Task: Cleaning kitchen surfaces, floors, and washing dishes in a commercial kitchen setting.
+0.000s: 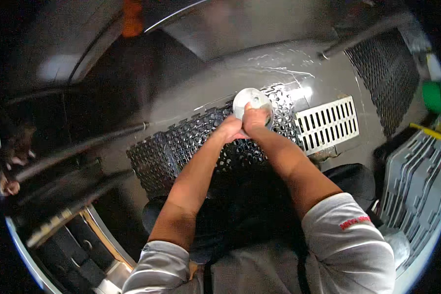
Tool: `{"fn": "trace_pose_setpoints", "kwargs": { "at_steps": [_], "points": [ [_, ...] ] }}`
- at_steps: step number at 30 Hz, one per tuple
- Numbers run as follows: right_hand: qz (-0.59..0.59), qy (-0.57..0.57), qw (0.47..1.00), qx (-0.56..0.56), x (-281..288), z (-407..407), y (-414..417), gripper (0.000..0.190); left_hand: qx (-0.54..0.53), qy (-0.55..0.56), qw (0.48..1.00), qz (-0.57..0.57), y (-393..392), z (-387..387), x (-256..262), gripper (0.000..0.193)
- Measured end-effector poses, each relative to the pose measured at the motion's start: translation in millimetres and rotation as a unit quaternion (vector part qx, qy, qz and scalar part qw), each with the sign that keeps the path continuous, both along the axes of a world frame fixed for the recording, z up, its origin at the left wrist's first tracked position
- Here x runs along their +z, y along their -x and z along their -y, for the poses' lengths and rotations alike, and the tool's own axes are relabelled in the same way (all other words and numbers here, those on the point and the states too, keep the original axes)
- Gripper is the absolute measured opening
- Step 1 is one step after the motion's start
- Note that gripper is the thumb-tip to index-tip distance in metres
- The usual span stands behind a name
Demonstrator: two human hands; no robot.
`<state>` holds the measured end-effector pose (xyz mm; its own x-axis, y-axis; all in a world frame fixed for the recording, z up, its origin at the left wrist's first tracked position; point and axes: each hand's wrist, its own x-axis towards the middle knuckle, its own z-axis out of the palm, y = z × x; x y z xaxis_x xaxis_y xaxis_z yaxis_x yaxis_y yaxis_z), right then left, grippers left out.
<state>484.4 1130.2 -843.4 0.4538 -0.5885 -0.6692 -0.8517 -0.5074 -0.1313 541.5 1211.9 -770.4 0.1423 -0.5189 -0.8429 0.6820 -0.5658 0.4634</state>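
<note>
Both my hands are close together at the middle of the view, above a black rubber mat with round holes. A pale, shiny round object, perhaps a bowl or lid (pixel 247 96), is held there. My right hand (pixel 255 117) grips its near part, thumb on its face. Just left and lower, my left hand (pixel 230 128) is closed at the object's near edge and touches my right hand; what its fingers hold is hidden. The object's underside cannot be seen.
The wet floor bears the holed rubber mat (pixel 183 143) and a white slotted drain grate (pixel 329 125). A second dark mat (pixel 386 73) lies at the upper right. Grey plastic crates (pixel 413 183) stand at the right, below a green container (pixel 436 97). Metal legs (pixel 81 150) are at the left.
</note>
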Motion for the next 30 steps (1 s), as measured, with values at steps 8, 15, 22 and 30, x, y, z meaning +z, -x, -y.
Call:
{"fn": "trace_pose_setpoints", "kwargs": {
  "at_steps": [8, 15, 22, 30],
  "points": [
    [0.074, 0.003, 0.888, 0.453, 49, 5, -4, 0.043, -0.008, -0.028, 0.998, 0.064, -20, -37, -31, 0.041],
    [0.059, -0.077, 0.922, 0.375, 19, -29, -43, 0.04, 0.085, -0.048, 0.995, 0.032, -21, -75, -63, 0.041],
    [0.343, -0.094, 0.851, 0.385, 123, -6, -39, 0.028, 0.01, -0.106, 0.992, 0.073, -56, -164, -15, 0.068],
    [0.055, 0.452, 0.884, 0.11, -50, 223, -33, 0.057, -0.098, -0.195, 0.892, 0.397, -46, -231, 245, 0.066]
  ]
}}
